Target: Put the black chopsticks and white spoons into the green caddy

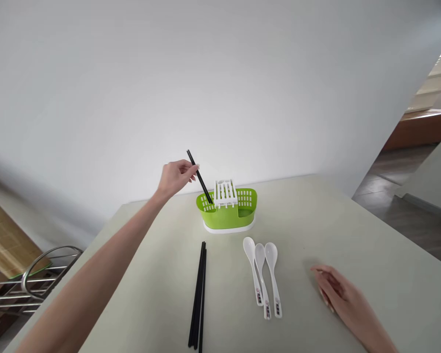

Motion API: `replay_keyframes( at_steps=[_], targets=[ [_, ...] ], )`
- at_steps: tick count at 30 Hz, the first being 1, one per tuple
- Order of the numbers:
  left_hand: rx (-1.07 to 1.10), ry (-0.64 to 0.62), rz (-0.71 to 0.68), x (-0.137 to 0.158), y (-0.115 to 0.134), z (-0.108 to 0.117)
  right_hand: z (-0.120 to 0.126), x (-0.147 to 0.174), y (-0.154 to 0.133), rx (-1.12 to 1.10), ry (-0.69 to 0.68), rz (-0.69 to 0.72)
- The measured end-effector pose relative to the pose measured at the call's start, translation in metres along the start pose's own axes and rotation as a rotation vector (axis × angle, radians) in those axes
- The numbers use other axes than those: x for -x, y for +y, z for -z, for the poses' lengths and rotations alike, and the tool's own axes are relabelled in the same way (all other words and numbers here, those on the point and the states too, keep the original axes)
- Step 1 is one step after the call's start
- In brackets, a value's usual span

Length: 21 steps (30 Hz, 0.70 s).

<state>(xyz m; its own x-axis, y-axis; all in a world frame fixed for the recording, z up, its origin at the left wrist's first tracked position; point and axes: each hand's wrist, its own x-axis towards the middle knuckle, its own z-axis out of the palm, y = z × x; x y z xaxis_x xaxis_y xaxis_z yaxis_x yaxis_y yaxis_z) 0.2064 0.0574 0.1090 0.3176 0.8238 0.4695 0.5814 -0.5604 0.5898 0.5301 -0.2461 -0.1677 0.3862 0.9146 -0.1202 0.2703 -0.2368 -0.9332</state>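
My left hand (179, 176) pinches a pair of black chopsticks (200, 177) near their upper part. Their lower ends slant down into the left compartment of a green utensil basket (224, 219), which has a white slatted rack (225, 193) across its middle and a white base. More black chopsticks (198, 294) lie in a loose bundle on the table in front of the basket. To their right lie three white spoons (260, 274) with small prints on the handles. My right hand (336, 294) rests at the table's right side, fingers loosely curled, apart from the spoons.
The pale table (301, 215) stands against a white wall (220, 88). A metal rack (33, 282) with a bamboo-coloured board (11, 225) is at the lower left, beyond the table edge. Dark floor (380, 181) shows at the right.
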Motion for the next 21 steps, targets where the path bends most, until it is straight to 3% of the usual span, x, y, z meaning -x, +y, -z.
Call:
replay_keyframes(
  at_steps=[4, 8, 15, 21],
  targets=[
    [-0.043, -0.168, 0.032, -0.01, -0.026, -0.038, -0.004, 0.002, 0.0, 0.083, 0.053, -0.003],
    [-0.061, -0.23, 0.073, -0.015, -0.045, -0.06, -0.004, 0.001, -0.001, 0.141, 0.076, -0.005],
    [-0.06, -0.259, 0.107, -0.021, -0.062, -0.072, -0.006, -0.001, 0.002, 0.159, 0.084, -0.003],
    [-0.02, -0.168, 0.13, -0.013, -0.068, -0.079, -0.005, -0.004, 0.006, 0.168, 0.096, -0.012]
  ],
)
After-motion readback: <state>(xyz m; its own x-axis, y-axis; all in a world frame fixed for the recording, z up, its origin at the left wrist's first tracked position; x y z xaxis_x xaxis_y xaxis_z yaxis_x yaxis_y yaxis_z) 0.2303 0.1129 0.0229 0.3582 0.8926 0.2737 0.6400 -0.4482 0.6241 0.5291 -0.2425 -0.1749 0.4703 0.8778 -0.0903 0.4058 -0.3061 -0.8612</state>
